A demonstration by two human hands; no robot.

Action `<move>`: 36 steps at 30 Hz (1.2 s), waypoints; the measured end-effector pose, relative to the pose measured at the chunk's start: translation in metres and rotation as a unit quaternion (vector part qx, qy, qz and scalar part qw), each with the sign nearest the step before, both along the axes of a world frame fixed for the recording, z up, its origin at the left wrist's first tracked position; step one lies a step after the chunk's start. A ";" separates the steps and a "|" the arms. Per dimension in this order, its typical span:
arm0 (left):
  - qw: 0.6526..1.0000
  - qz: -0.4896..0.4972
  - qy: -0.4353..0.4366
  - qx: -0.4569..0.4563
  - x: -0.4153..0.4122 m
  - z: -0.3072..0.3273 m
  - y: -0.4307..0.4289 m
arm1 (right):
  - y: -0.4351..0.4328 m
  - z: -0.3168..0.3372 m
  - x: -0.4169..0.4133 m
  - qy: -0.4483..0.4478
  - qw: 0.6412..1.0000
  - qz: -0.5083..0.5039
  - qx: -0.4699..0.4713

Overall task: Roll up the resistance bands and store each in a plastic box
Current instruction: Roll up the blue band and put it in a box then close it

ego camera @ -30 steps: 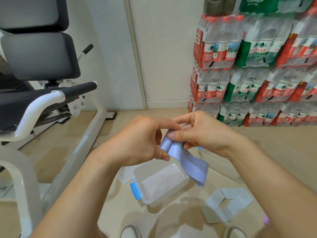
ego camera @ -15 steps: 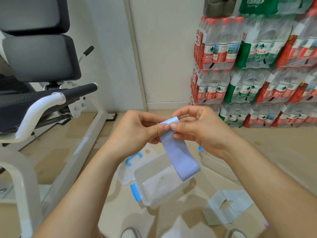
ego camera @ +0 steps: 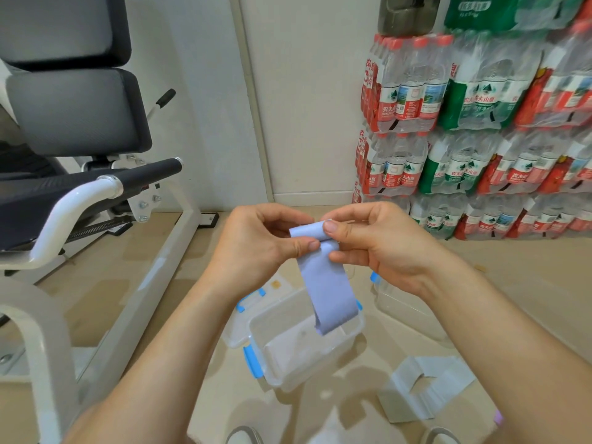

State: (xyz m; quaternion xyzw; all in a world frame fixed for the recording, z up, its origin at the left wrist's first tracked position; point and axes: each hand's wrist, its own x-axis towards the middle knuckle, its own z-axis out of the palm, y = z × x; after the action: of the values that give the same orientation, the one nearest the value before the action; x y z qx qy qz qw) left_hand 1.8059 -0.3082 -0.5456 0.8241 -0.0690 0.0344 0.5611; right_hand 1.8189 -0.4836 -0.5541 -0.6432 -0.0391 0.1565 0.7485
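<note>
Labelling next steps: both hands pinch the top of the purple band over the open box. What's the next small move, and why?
Probably keep rolling downward: the left hand and right hand have only the top of the purple band curled, and most of it hangs flat above the open box.

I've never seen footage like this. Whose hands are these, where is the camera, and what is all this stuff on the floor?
There is no robot here: a person wears a camera on the head, looking down at their own hands. The left hand and right hand pinch the top of a pale purple resistance band, starting a roll; the rest hangs down. Below on the floor sits an open clear plastic box with blue clips, and a grey band lies beside it. An exercise bench stands at left, packs of bottled water at right.
</note>
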 end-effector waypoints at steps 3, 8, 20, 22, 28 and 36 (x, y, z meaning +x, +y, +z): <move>1.000 -0.014 0.022 -0.017 -0.001 0.001 0.001 | 0.000 0.000 0.000 -0.012 1.000 -0.015 -0.005; 0.997 -0.025 0.071 -0.031 0.001 0.002 0.007 | 0.000 0.000 0.000 -0.027 1.000 -0.016 -0.003; 0.999 0.017 0.026 -0.043 0.001 -0.001 -0.001 | 0.001 -0.001 0.000 -0.033 0.998 0.006 -0.044; 0.999 0.009 0.020 -0.043 0.002 -0.002 -0.002 | 0.000 -0.001 0.000 -0.034 0.998 0.006 -0.045; 0.999 -0.009 0.013 -0.037 0.002 -0.003 -0.003 | -0.001 0.000 -0.001 -0.034 0.998 0.018 -0.046; 0.999 -0.020 -0.016 -0.039 0.001 -0.004 -0.006 | -0.001 0.000 -0.001 -0.013 1.000 0.021 -0.020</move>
State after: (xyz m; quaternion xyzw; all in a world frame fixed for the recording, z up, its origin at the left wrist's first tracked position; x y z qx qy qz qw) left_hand 1.8070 -0.3142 -0.5499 0.7993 -0.0930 0.0386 0.5925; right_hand 1.8182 -0.4845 -0.5537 -0.6586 -0.0589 0.1649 0.7318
